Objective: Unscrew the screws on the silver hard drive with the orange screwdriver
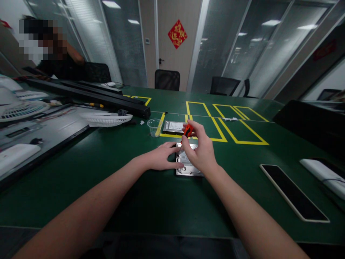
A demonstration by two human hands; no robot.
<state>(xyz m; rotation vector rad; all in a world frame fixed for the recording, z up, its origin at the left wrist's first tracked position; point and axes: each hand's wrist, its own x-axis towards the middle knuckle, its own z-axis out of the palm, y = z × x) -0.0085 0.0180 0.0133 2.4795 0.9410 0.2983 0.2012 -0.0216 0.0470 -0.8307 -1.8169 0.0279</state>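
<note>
A silver hard drive (190,169) lies flat on the green table in front of me, partly covered by both hands. My left hand (163,157) rests against its left side, fingers spread, with the thumb and fingertips on the metal. In my right hand (202,149) is an orange and black screwdriver (188,130), tilted, its thin shaft pointing down to the drive's upper left part. Whether the tip sits in a screw is too small to tell. Just beyond, a second hard drive (174,126) lies beside a clear plastic cup (154,128).
Yellow tape rectangles (252,144) mark the table. To the right lie a phone (295,192) and a white device (323,174). On the left are white fan parts (107,119), a large panel (58,126) and long black bars (107,99). A person (64,61) sits at the far left.
</note>
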